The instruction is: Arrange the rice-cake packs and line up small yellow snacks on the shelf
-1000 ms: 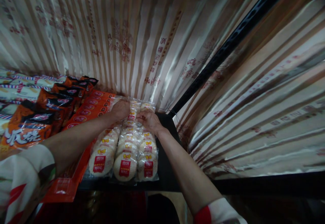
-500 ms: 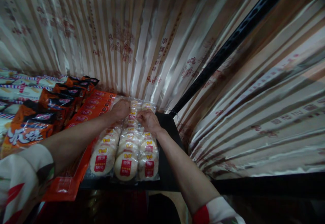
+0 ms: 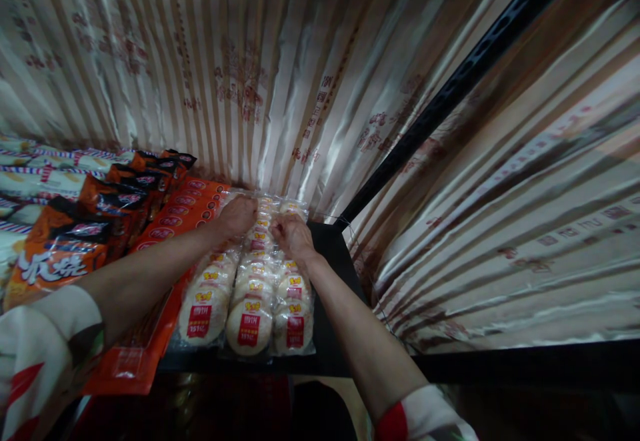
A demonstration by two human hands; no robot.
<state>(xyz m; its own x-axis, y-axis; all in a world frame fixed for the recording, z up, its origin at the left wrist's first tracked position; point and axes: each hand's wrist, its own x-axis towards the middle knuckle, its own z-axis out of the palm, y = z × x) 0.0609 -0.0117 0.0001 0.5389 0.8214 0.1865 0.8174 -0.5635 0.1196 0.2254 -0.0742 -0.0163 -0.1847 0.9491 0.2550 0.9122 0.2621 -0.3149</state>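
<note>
Three rows of clear-wrapped round rice crackers with red and yellow labels lie side by side on a black shelf. My left hand is closed over the far part of the left row, its fingers curled at the plastic wrapping. Beside it, my right hand is closed in a pinch between the middle and right rows, against the wrapping of a rice cracker packet. The fingertips of both hands are partly hidden and dim.
An orange printed bag lies left of the crackers and overhangs the front edge. Further left are orange and black snack bags and white packets. Pleated printed curtains hang behind, with a slanted black post at right.
Both hands have stayed at nearly the same spots. The right hand's fingers have shifted slightly and look more tucked in. The cracker rows have barely moved.
</note>
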